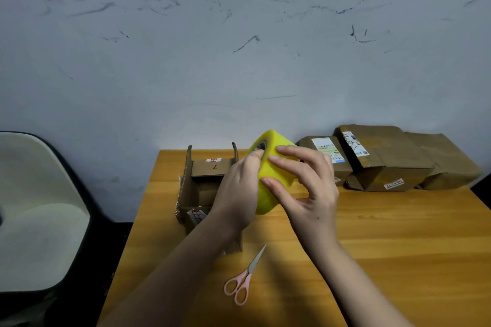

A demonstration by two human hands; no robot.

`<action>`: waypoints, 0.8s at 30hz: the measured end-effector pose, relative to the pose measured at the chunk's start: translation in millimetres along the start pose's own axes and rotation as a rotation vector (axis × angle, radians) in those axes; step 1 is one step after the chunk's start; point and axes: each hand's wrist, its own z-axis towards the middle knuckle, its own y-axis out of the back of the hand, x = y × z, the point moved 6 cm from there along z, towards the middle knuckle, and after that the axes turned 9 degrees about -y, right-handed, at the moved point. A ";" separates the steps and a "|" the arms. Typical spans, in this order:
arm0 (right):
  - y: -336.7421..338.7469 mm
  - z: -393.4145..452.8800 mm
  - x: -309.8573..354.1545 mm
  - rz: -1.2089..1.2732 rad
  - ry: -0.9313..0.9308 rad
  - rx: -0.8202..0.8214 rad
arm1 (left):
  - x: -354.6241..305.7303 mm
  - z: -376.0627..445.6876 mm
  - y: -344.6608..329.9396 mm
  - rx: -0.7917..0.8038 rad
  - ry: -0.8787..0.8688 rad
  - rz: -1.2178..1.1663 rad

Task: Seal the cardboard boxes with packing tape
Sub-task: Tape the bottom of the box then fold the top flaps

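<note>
Tape [273, 175] — a fat yellow roll — is held up over the table [385, 247], clamped between both hands. The left hand [239, 188] grips its near side, fingers reaching toward the core; the right hand [305, 186] curls over the outer face, fingertips pressed on the yellow surface. Just behind the left hand stands an open box [204, 180], flaps upright, at the table's left edge. Pink-handled scissors [245, 279] lie closed on the wood nearer the person. At the far right, three closed boxes [385, 156] sit together against the scuffed wall [239, 48]. A chair [39, 207] stands to the left.
</note>
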 end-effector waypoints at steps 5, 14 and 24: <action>0.2 0.3 2.6 0.005 0.027 -0.028 | -2.2 -1.8 1.5 -0.032 -0.020 0.004; -1.0 2.0 -1.8 0.136 -0.087 0.007 | -13.9 1.1 -5.0 0.057 -0.135 0.112; 5.0 8.7 -0.9 0.160 -0.099 0.009 | -6.6 -0.2 -3.9 -0.065 -0.037 -0.079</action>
